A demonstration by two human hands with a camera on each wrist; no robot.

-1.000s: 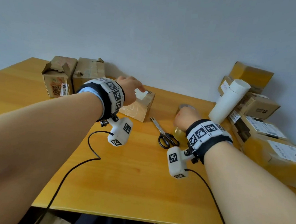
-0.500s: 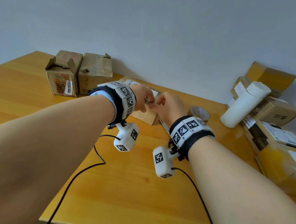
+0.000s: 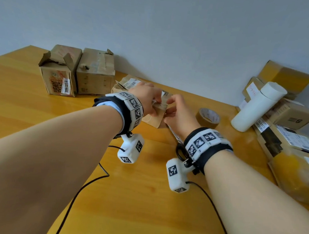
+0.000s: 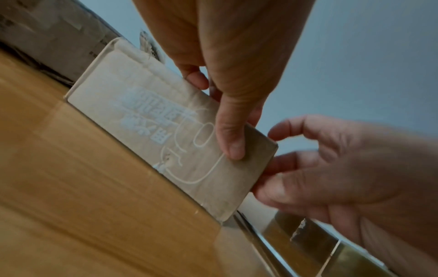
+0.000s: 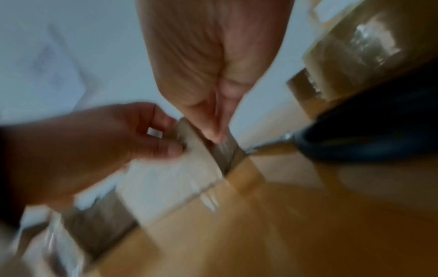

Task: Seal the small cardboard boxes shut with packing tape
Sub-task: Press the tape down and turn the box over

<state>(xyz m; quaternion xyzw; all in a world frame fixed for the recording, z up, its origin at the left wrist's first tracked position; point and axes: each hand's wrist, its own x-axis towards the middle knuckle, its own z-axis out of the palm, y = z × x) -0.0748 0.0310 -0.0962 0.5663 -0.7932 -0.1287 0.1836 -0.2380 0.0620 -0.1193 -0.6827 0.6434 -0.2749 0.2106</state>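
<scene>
Small brown cardboard box with white printed lettering (image 3: 154,117): standing on the light wooden table (image 3: 144,198) at frame centre of the head view, gripped from both sides. Left hand (image 3: 147,98): thumb (image 4: 231,135) pressed flat on the printed front face, fingers curled over the top edge, pinching the box near its right corner. Right hand (image 3: 179,113): fingers curled against the right end of the box, thumb raised above the top corner; contact with the end face visible in the left wrist view, right wrist view blurred. Brown roll of packing tape (image 3: 207,117): lying flat on the table just right of the right hand, apart from it. Black-handled scissors (image 3: 179,151): on the table, mostly hidden under the right wrist. Two worn brown cardboard boxes (image 3: 76,73): side by side at upper left. White cylinder (image 3: 256,107): leaning against a stack of labelled cardboard parcels (image 3: 292,126) at right edge.
</scene>
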